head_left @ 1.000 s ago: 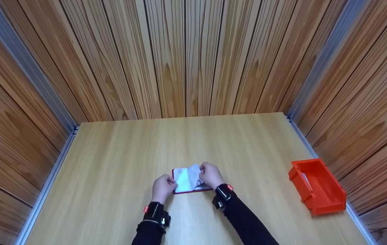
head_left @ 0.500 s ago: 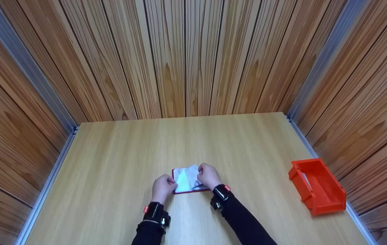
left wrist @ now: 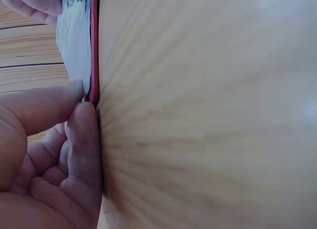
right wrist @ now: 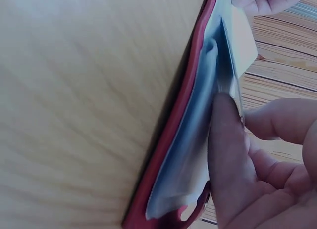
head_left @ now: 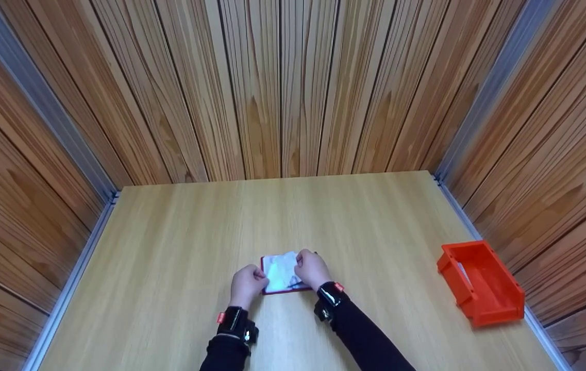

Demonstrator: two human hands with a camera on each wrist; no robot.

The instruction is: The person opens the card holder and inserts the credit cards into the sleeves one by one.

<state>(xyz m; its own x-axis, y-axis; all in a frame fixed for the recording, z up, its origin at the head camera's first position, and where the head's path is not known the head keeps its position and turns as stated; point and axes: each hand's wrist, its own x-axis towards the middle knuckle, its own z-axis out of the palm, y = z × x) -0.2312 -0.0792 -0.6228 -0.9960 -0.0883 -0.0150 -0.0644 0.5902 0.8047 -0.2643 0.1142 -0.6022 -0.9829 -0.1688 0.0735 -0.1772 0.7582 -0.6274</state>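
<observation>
An opened card holder (head_left: 278, 269) with a red cover (right wrist: 171, 130) and thin, see-through plastic sleeves (right wrist: 185, 160) lies on the table between both hands. My left hand (head_left: 245, 286) pinches its left near corner between thumb and forefinger, as the left wrist view shows close up. At the holder's right side, my right hand (head_left: 313, 269) pinches a raised sleeve between thumb and finger. In the right wrist view, more sleeves rest loosely on the cover under that hand. A pale sheet (right wrist: 243, 43) sticks up beyond the right fingers. The right hand covers part of the holder's right half.
An orange bin (head_left: 483, 283) stands at the table's right edge, with a small pale item (head_left: 464, 273) inside by its left wall. Wood-panelled walls (head_left: 282, 93) enclose the back and sides of the light wooden table (head_left: 195, 221).
My right hand has moved slightly left, bringing the raised sleeve over toward the holder's left half. My left hand has stayed at the corner.
</observation>
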